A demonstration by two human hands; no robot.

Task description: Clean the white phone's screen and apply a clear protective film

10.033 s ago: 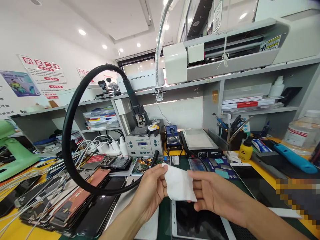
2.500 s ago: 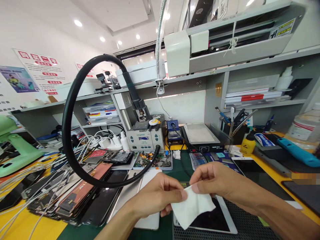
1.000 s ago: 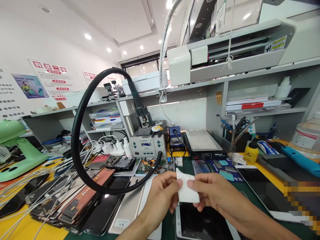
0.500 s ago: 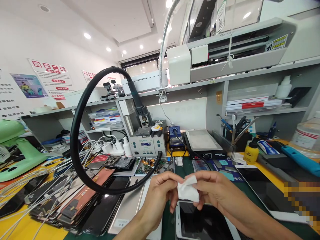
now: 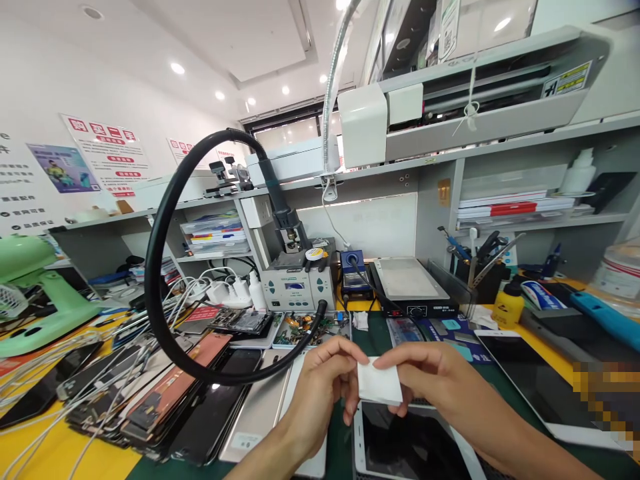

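Between my two hands is a small folded white tissue (image 5: pixel 380 383), its face turned toward me. My left hand (image 5: pixel 327 377) pinches its left edge between thumb and fingers. On the other side, my right hand (image 5: pixel 430 373) grips the upper right edge, with the index finger along the top. Just beneath lies a white-framed tablet (image 5: pixel 410 440) with a dark screen, face up on the green mat. My right wrist and forearm cover part of its right side.
Left of the tablet are stacked phones and tablets (image 5: pixel 215 407) and loose cables. A black hose (image 5: pixel 153 267) loops up from the rework station (image 5: pixel 295 290). Another white tablet (image 5: pixel 540 380) lies at right, near a yellow bottle (image 5: pixel 509 305) and a tool holder (image 5: pixel 487 273).
The tissue has gone from crumpled with a raised corner to a flatter, neater square. My fingers have shifted along its top edge, and the view has moved slightly.
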